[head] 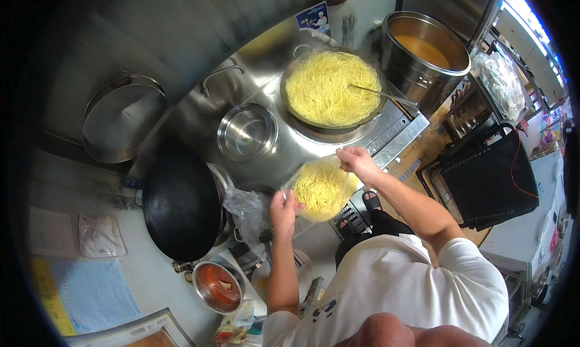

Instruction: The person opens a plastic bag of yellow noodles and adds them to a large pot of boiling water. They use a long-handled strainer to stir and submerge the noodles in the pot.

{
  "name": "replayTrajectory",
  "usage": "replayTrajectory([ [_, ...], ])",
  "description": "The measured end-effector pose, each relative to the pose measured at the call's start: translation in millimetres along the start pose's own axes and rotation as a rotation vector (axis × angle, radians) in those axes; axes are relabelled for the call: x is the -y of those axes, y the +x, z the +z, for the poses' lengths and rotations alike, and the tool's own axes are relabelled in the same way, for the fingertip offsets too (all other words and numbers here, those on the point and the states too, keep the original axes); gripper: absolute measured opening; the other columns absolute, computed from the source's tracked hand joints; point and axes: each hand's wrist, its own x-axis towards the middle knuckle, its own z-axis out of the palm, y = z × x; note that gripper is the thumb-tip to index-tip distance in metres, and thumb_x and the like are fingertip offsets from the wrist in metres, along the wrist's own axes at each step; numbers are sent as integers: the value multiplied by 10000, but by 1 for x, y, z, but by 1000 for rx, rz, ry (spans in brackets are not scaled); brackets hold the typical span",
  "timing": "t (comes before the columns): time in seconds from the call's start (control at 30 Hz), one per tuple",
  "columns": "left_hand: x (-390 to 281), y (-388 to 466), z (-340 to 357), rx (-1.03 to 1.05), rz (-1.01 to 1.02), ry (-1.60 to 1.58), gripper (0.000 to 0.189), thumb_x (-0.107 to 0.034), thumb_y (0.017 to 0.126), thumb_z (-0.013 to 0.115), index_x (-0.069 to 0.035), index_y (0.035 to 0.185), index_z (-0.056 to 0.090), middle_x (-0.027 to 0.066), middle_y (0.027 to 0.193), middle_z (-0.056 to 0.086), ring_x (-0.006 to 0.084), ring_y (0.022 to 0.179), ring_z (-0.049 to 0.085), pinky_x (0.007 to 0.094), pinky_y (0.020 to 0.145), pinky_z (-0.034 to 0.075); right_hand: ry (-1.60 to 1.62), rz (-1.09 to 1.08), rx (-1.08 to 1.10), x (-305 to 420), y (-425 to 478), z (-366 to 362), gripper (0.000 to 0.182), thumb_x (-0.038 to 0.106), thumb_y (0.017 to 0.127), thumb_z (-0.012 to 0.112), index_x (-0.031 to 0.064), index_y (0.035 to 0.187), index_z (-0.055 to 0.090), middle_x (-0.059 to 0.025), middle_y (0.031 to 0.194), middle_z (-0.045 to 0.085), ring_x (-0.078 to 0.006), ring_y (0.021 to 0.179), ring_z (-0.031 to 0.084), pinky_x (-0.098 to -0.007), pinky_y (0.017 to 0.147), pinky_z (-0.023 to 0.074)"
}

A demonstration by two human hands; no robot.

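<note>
A clear plastic bag (346, 195) with yellow noodles (316, 193) inside hangs between my two hands, in front of the steel stove counter. My left hand (284, 211) grips the left side of its mouth. On the opposite side, my right hand (358, 164) pinches the rim. The bag's mouth is spread, so the noodles show from above. Beyond it stands a wok (294, 113) heaped with loose yellow noodles (333, 88). A long metal utensil (385, 94) rests with one end in that heap and its handle over the wok's right edge.
A steel bowl (247, 132) sits left of the wok, near a bent faucet (222, 77). A black wok (181, 206) leans at left, beside a crumpled plastic bag (249, 213). Lower down is a bowl of red sauce (217, 286). A tall pot (419, 79) holds orange-brown liquid at back right.
</note>
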Motion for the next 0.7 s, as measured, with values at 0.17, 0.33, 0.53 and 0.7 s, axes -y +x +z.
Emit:
replayTrajectory([
  [0.17, -88, -59, 43, 124, 166, -333, 186, -13, 998, 468, 44, 1067, 632, 145, 928, 669, 203, 730, 684, 402, 712, 636, 34, -275, 326, 61, -53, 21, 390, 239, 1097, 503, 45, 773, 603, -57, 799, 651, -128, 697, 590, -256, 678, 472],
  [0.33, -89, -78, 52, 109, 83, 71, 299, 9, 1016, 498, 43, 1255, 673, 130, 1209, 706, 229, 765, 759, 329, 708, 638, -554, -726, 615, 53, -60, -1, 315, -34, 940, 586, -59, 1244, 663, -192, 1484, 571, -285, 1168, 697, -375, 914, 602],
  [0.53, -30, -58, 64, -26, 404, 764, 168, -84, 886, 744, 4, 1026, 771, 91, 988, 734, 264, 781, 714, 341, 735, 564, -662, -639, 506, -16, -31, 25, 451, 13, 909, 624, 1, 1359, 630, -221, 1434, 594, -370, 1227, 644, -399, 1010, 553],
  [0.7, -25, -45, 89, -177, 485, 942, 130, -104, 757, 815, -21, 794, 722, 92, 819, 668, 325, 775, 643, 409, 709, 522, -986, -352, 471, -14, -12, 24, 355, 157, 858, 710, 90, 1207, 722, -198, 1175, 712, -392, 1084, 676, -448, 944, 542],
])
